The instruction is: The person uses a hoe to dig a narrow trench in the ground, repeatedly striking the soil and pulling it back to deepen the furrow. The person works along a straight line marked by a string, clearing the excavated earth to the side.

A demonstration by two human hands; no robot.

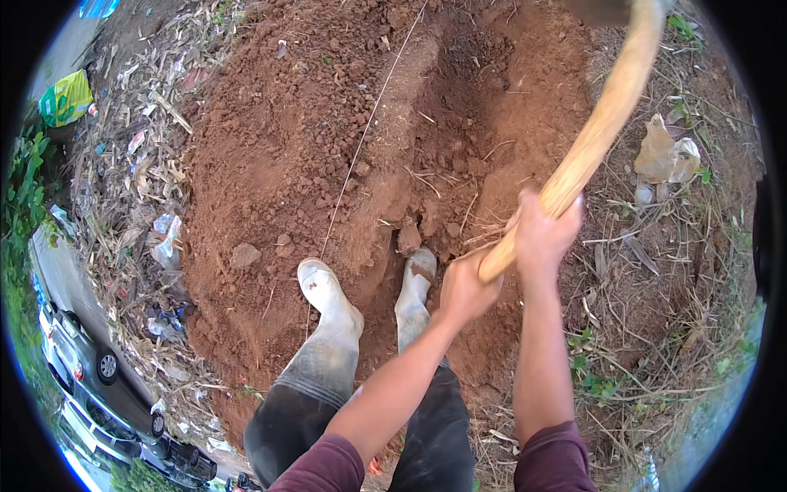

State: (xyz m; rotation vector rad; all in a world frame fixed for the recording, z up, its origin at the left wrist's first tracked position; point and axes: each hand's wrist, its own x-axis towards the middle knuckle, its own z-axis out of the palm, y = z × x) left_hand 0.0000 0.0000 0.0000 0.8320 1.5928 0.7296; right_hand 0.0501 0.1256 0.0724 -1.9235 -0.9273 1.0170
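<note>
Far left: a green bag (65, 97) is lying among dry litter, and parked cars (90, 369) are showing at the near left edge. Centre: I'm standing in white rubber boots (328, 303) on a red soil mound (270, 148), a taut string (361, 139) crossing it. My left hand (466, 287) is clenching the wooden handle (602, 123) at its near end; my right hand (543, 231) is clenching it just above. The tool's head is running out of view at the far right. I judge the swing should be landing in the trench (459, 98), clear of boots and string.

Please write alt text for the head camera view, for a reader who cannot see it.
Both hands, left hand and right hand, grip a wooden tool handle raised over a trench in red soil. White rubber boots stand on the soil, beside a taut string.
</note>
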